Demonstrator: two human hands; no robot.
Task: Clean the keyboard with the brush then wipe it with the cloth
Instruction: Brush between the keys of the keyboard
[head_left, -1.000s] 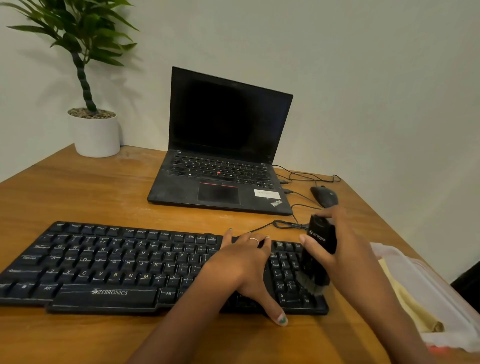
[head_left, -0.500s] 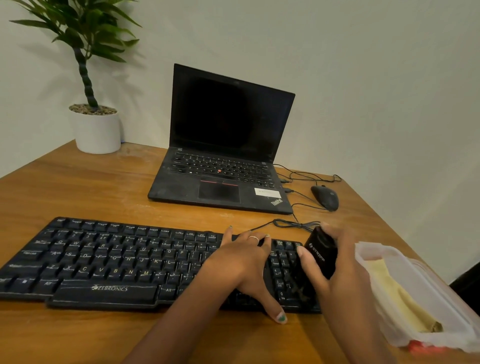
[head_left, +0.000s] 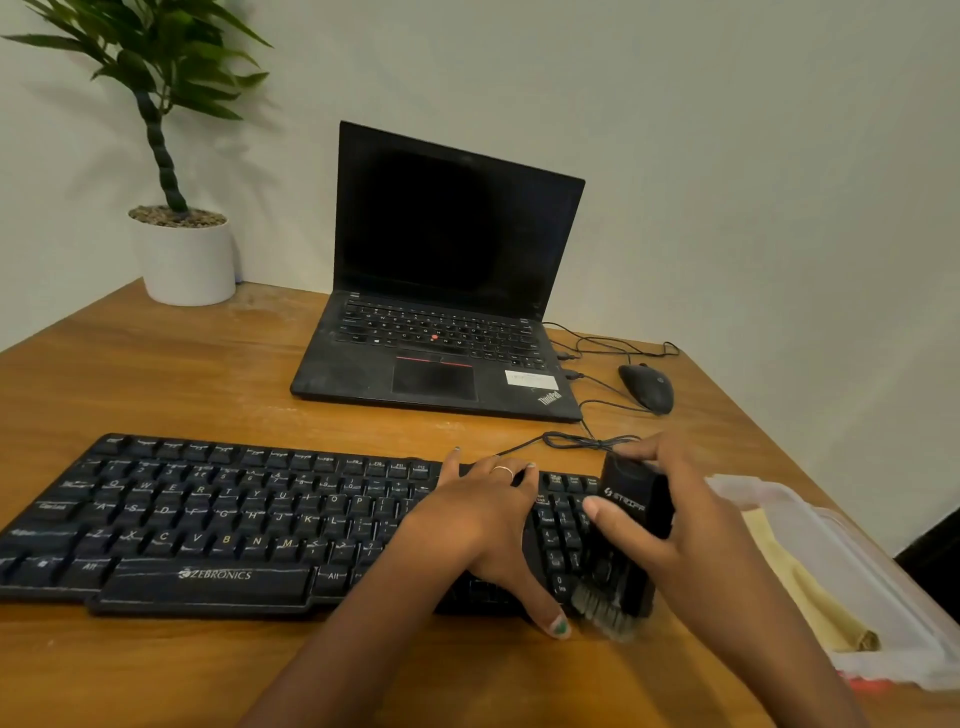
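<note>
- light was dim, warm and even
- the plant (head_left: 150, 78) cast a soft shadow on the wall (head_left: 727, 156)
- wide-angle bending showed at the edges
- the brush (head_left: 623, 551) bristles were blurred

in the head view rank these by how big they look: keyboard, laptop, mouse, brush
1. keyboard, though nearness inflates it
2. laptop, close behind, so unsure
3. brush, near the camera
4. mouse

One keyboard (head_left: 218, 525), one brush (head_left: 626, 551), one laptop (head_left: 441, 322), one mouse (head_left: 647, 387), one potted plant (head_left: 179, 249), one yellow cloth (head_left: 810, 597), two hands.

Open laptop (head_left: 441, 332), mouse (head_left: 647, 387) beside it, potted plant (head_left: 179, 249) — wooden desk (head_left: 156, 384)
</note>
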